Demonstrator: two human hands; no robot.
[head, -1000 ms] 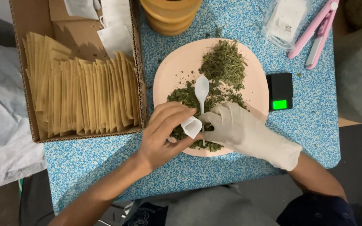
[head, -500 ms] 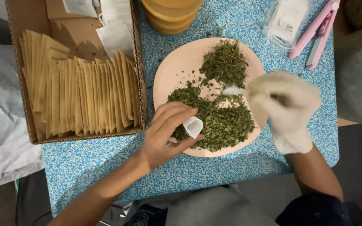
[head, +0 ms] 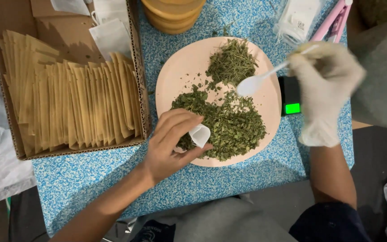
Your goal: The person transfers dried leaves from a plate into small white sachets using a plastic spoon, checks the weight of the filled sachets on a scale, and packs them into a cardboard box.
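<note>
Herbs (head: 229, 130), dried and green, lie heaped on the pink plate (head: 175, 76) in the middle of my view, a finer pile toward the far rim and a leafier one toward the near rim. My left hand (head: 171, 145) rests over the plate's near edge, its grip closed around a small white paper pouch (head: 200, 134) whose open mouth tilts toward the leafy pile, touching it or just beside it. My right hand (head: 325, 89), in a pale glove, hovers off the plate's right side; its grip is clenched on the handle of a white plastic spoon (head: 251, 84), and the spoon's bowl hangs above the plate between the two piles. I cannot tell whether the bowl carries any herb.

Just beside the plate, under the gloved hand, a small black scale (head: 290, 96) with a lit green display sits on the blue speckled surface (head: 113, 179). A cardboard box (head: 63, 31) on the left holds a row of upright tan paper envelopes (head: 68, 107). A stack of yellow bowls (head: 173, 13) stands beyond the plate, and a pink tool (head: 332, 20) lies at the far right.
</note>
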